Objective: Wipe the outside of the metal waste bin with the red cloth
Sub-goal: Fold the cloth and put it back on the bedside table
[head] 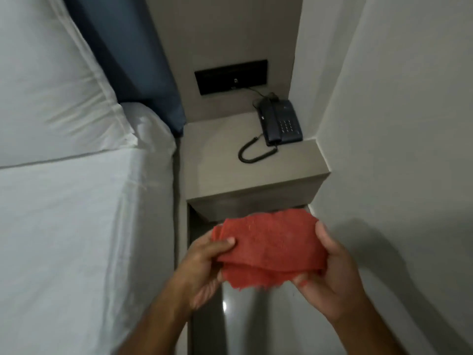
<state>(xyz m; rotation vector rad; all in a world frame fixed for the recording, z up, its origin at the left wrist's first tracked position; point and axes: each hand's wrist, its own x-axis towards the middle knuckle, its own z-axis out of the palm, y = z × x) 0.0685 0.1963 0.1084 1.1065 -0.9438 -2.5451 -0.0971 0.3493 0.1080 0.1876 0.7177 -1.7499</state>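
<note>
A folded red cloth (268,248) is stretched between both of my hands in front of the bedside table. My left hand (204,267) pinches its left end with thumb on top. My right hand (330,275) grips its right end, fingers underneath. The cloth hangs above a glossy grey floor strip. No metal waste bin shows in this view.
A grey bedside table (220,160) carries a dark corded telephone (280,123). A black socket panel (231,76) sits on the wall above it. A white-sheeted bed (71,213) with a pillow fills the left. A white wall (399,137) closes in the right side.
</note>
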